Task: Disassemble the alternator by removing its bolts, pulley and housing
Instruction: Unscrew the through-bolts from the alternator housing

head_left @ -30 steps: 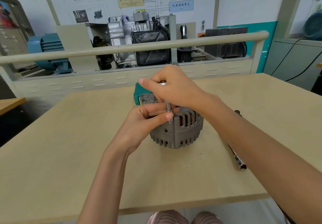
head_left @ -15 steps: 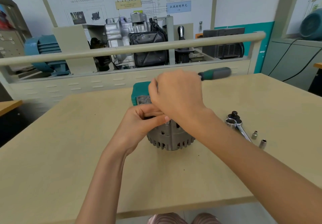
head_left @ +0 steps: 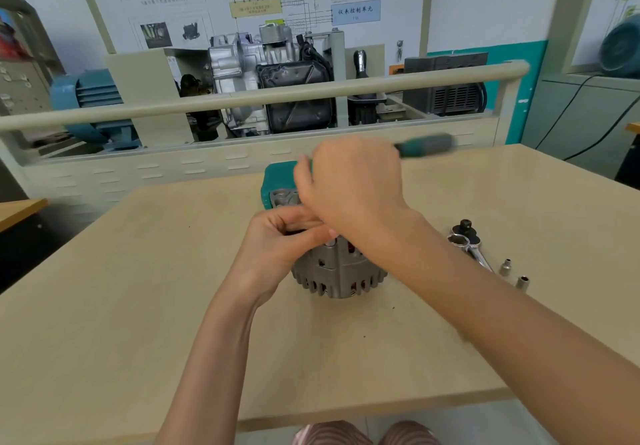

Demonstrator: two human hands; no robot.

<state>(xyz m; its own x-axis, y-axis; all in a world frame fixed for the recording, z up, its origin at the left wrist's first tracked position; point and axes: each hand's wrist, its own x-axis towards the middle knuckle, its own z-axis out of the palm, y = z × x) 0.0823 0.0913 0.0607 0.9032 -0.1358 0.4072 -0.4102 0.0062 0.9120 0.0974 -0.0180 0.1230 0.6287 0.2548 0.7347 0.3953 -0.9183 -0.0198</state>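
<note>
Since half a second ago almost nothing has shifted: both hands stay over the alternator (head_left: 341, 273), and the tool handle (head_left: 426, 146) keeps pointing to the right, now a little blurred. One second ago the right hand stood above a thin metal shaft, and the handle was not visible. The alternator is standing on the beige table (head_left: 138, 306), near its middle, with the grey slotted housing toward the person. The left hand (head_left: 277, 249) comes from below and its fingers are closed around the upper left part of the alternator, the thumb pressed across the top. The right hand (head_left: 349, 190) is closed over the tool, with the green and grey handle coming out from behind it; I cannot see where the tool meets the alternator, because the hand covers it. Behind the alternator a teal case (head_left: 278, 176) lies on the table. To the right, well apart from the alternator, a ratchet wrench (head_left: 467, 242) lies, and just beside it are two small sockets (head_left: 514, 275).
</note>
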